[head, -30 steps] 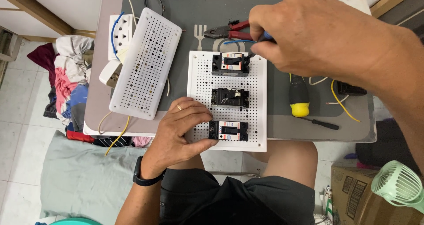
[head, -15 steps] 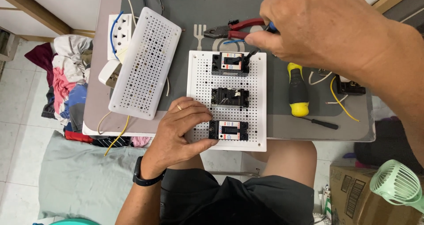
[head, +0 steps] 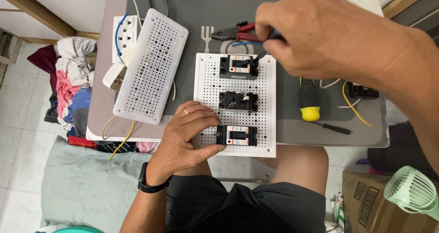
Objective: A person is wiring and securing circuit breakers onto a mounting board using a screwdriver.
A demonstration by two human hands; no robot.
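breaker (head: 238,67) at the top of the white perforated board (head: 270,123) is the thing under the hands: a small black block with a white face, sitting at the board's 12 o'clock end, its long axis running 9 to 3 across the board. right hand (head: 329,36) hovers just off its upper right corner, toward 1 o'clock, fingers pinched on a thin dark-tipped tool or wire end with a blue bit showing; what exactly it grips cannot be told. a blue wire (head: 244,44) lies just beyond the breaker at 12 o'clock, near the red-handled pliers (head: 238,31). left hand (head: 190,135) lies flat and loosely spread at the board's 8 o'clock corner, fingertips touching the bottom breaker (head: 237,135), pinning the board. right hand is the nearer one to the top breaker. a yellow and black screwdriver (head: 309,101) rests at 3 o'clock, off the board.
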